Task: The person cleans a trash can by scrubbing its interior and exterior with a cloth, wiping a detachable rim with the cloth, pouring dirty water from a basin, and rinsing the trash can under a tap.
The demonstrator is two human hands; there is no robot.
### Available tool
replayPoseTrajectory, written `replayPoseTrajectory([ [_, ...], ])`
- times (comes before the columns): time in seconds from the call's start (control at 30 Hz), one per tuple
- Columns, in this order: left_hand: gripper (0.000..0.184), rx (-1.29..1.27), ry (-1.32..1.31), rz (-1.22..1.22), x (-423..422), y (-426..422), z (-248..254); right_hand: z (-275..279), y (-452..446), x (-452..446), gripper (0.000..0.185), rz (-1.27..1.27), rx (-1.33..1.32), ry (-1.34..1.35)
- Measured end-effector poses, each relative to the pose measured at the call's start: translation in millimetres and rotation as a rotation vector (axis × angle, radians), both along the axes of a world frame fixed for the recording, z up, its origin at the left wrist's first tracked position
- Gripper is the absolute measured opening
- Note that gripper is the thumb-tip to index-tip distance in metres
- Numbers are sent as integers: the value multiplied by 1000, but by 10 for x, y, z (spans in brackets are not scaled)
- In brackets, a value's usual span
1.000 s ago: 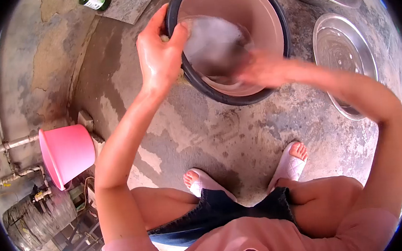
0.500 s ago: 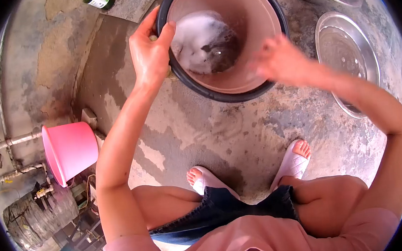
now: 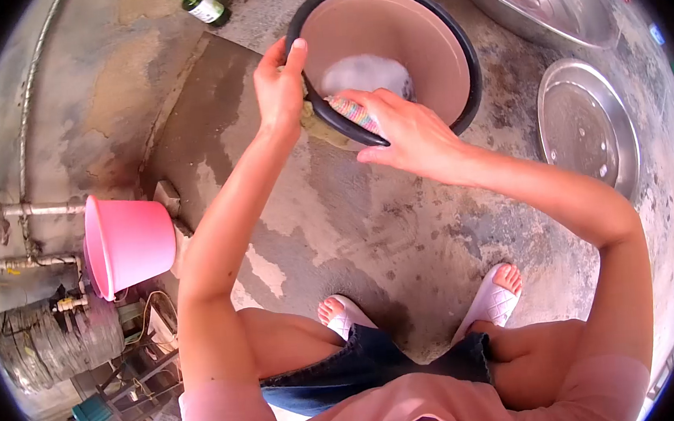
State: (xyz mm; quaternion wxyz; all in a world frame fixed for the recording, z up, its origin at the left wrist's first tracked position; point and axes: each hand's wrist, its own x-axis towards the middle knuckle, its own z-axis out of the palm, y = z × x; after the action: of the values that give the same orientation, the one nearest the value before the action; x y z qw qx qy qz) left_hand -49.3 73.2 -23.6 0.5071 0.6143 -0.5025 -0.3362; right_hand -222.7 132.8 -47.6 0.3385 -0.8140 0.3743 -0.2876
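Two hands share one dark-rimmed bucket [image 3: 435, 44], which stands on the concrete floor [image 3: 307, 229] in front of us. Our left hand [image 3: 279, 96] is curled firmly around its rim, thumb over the edge and fingers outside, presumably to steady it against the other hand's push. Our right hand [image 3: 414, 129] straddles the near rim, thumb outside and fingers within; its grip is closed around a multicoloured knitted cloth [image 3: 355, 112], pinned against the inner wall just below the edge, probably so the rim backs the pressure. White suds [image 3: 366, 74] lie inside, beyond that cloth, within easy reach of our fingers. An oval metal basin [image 3: 623, 128] stands apart to our right, leaving elbow room, while a pink bucket [image 3: 138, 242] lies tipped towards its side, well left, out of our arms' way.
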Motion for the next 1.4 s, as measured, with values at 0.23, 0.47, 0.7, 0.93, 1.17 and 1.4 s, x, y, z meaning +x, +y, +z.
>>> replayPoseTrajectory([
  [0.23,38,122,513,-150,269,-153,-132,134,-235,-46,52,20,-51,-234],
  [0.47,40,152,607,-153,485,-196,-176,679,-695,-308,51,54,-45,-463],
  [0.7,66,147,369,-116,510,-193,-153,1265,-630,-1880,41,-349,331,-559],
  [0.93,43,220,416,-91,514,-66,-32,771,-141,-3141,50,-606,598,-417],
  [1.17,40,188,468,-276,923,-255,-302,448,-413,-2013,58,-308,507,-316],
  [1.4,47,190,387,-166,1024,-18,-309,-1056,-1217,-1482,46,-448,221,-133],
])
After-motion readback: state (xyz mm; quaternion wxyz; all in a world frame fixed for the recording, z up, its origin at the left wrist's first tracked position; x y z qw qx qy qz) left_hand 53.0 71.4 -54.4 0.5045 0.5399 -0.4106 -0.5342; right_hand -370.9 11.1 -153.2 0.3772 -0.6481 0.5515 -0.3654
